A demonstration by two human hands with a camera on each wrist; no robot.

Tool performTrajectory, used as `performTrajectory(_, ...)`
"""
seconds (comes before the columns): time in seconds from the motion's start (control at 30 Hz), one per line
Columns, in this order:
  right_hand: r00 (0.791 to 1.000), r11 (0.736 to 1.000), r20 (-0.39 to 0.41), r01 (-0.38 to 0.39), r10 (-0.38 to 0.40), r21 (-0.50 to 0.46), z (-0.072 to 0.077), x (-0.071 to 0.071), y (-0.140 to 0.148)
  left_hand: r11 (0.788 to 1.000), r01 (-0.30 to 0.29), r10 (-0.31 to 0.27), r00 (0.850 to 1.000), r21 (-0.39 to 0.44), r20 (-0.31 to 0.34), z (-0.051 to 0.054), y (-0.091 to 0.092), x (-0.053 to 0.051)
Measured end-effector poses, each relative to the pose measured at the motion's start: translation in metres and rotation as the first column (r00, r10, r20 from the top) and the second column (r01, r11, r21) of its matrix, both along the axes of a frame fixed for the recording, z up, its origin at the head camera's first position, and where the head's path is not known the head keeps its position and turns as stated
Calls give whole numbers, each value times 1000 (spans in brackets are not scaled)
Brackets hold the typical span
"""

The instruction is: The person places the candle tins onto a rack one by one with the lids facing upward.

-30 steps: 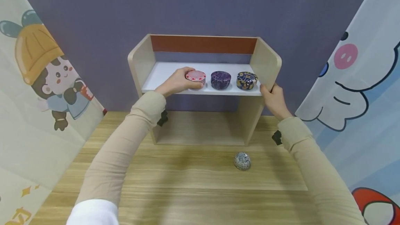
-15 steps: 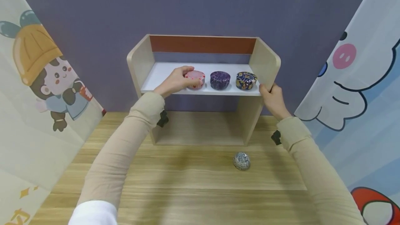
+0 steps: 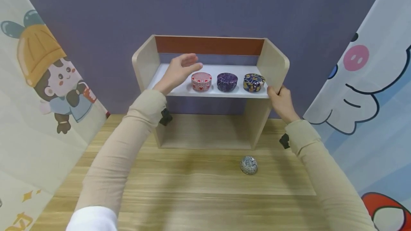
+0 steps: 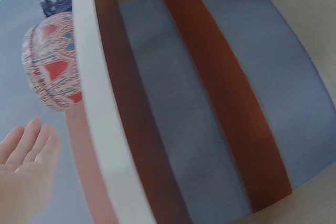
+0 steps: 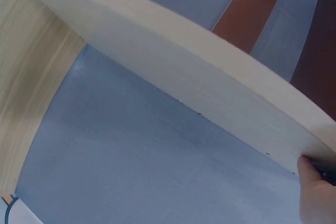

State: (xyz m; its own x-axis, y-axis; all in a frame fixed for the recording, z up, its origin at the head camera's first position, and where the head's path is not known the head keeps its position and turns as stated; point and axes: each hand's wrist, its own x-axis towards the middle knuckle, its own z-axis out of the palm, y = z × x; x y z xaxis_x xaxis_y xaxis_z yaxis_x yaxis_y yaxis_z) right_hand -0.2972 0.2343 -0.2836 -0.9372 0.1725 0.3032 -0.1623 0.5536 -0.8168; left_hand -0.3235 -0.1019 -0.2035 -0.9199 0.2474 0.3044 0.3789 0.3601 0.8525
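Observation:
Three round patterned tins stand in a row on the white upper board [image 3: 236, 68] of a small shelf unit [image 3: 273, 63]. Leftmost is a pink-and-red tin [image 3: 201, 82], then a dark purple tin [image 3: 227, 82], then a navy-and-yellow tin [image 3: 253, 82]. My left hand [image 3: 179, 70] hovers just left of the pink-and-red tin, fingers extended and holding nothing. A gap between this hand [image 4: 27, 171] and the tin [image 4: 51, 61] shows in the left wrist view. My right hand [image 3: 282, 103] grips the unit's right side panel [image 5: 210, 85] at its front edge.
A grey-white patterned rounded tin [image 3: 248, 165] sits on the wooden table [image 3: 199, 184] in front of the unit. Below the white board is an open lower compartment [image 3: 205, 131]. Cartoon-printed curtains [image 3: 363, 92] hang on both sides, with a blue-grey backdrop [image 3: 205, 6] behind.
My left hand has let go of the pink-and-red tin and lifted up and to the left. That tin stays on the board. The right hand keeps its grip on the panel.

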Motion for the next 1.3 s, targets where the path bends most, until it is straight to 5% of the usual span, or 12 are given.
performTrajectory(0.33, 1000, 1000, -5, 5, -5, 11, 0, 1, -1, 995, 0, 17, 986, 104, -167, 17, 2, 20)
performTrajectory(0.6, 1000, 1000, 3, -7, 7, 5, 1, 3, -1, 997, 62, -49, 970, 48, -238, 20, 8, 48)
performTrajectory(0.9, 1000, 1000, 7, -4, 4, -3, 1, 3, 0, 985, 128, -159, 932, -114, -325, -1, 15, 72)
performTrajectory(1.3, 1000, 1000, 7, 0, 0, -3, 1, 2, -1, 915, 126, -304, 840, -383, -450, -46, 28, 87)
